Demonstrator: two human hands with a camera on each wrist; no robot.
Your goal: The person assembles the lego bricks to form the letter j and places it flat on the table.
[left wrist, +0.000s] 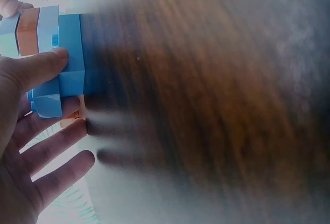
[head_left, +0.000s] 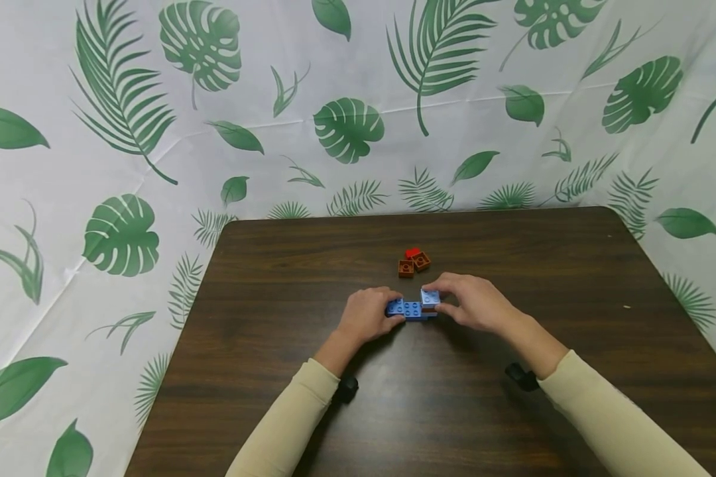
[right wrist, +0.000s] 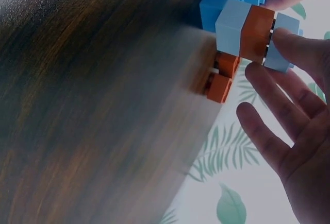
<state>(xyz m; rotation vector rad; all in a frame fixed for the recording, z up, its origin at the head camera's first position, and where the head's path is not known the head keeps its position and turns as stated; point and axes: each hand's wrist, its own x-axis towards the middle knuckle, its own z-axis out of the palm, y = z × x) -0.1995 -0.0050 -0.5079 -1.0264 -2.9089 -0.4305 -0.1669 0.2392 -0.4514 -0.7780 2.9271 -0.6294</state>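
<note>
A blue toy-brick build [head_left: 412,310] sits on the table in front of me. My left hand [head_left: 366,313] grips its left end, thumb [left wrist: 49,64] on one side and fingers on the other. At the right end stands a small stack: a pale blue brick [right wrist: 232,26], then an orange-brown brick [right wrist: 257,32]. Over these, my right hand [head_left: 474,301] pinches another pale blue brick [right wrist: 283,33] between thumb and fingers. In the right wrist view a thin gap with studs shows between that brick and the orange-brown one.
Beyond the build, two orange-brown bricks [head_left: 406,269] and a red brick [head_left: 413,252] lie close together on the dark wooden table [head_left: 310,258]. A white cloth with green leaves [head_left: 286,152] hangs behind the table's far edge.
</note>
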